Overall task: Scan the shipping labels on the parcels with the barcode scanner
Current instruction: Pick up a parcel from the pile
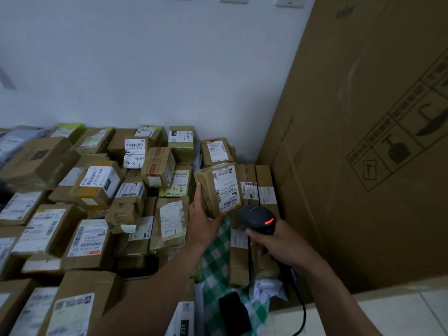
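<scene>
Nearest, at five o'clock, the right hand wraps its fingers round the barcode scanner, red light glowing, cable trailing down. At its ten o'clock the left hand grips the parcel from below and the side, shipping label facing us. The danger: the scanner's nose sits so close under the label that the beam may miss the barcode, or catch the neighbouring label at three o'clock. Farther off, at nine o'clock, lies the pile of parcels; a slip drops this one among them.
</scene>
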Motion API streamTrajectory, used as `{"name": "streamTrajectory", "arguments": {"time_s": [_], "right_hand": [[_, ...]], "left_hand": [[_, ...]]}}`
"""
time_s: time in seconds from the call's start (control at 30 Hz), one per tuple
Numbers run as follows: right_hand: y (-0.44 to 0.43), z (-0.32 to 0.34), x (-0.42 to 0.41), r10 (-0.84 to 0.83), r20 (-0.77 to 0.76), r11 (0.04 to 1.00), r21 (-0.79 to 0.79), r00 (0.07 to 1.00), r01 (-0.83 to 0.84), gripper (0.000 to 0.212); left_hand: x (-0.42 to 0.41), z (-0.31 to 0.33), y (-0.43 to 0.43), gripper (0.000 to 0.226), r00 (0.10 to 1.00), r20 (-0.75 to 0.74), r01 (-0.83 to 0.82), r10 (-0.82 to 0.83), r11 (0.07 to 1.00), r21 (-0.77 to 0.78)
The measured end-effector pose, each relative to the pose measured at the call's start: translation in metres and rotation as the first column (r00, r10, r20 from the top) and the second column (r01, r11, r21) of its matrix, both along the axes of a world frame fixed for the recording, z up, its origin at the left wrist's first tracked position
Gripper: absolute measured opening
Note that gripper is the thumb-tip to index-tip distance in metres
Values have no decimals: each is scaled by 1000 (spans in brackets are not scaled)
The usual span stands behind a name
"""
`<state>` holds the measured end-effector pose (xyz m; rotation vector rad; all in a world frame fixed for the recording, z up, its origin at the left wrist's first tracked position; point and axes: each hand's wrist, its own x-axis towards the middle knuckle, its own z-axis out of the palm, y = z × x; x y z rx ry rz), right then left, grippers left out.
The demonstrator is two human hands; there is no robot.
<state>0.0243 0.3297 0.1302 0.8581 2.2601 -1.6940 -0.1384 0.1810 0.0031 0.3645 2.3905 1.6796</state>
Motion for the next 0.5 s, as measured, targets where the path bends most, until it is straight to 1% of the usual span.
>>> {"name": "streamTrajectory", "arguments": {"time_s": [0.2, 0.5], "right_hand": [[2, -3, -1, -10, 30, 1000, -19, 1000, 10, 25], [3, 1, -8, 0, 37, 1000, -29, 999, 1, 23]], "left_hand": [[-2, -3, 1, 123, 1000, -21, -6, 6, 1000, -9], [-6, -4, 2, 121, 1000, -23, -2, 2, 1000, 3]]}}
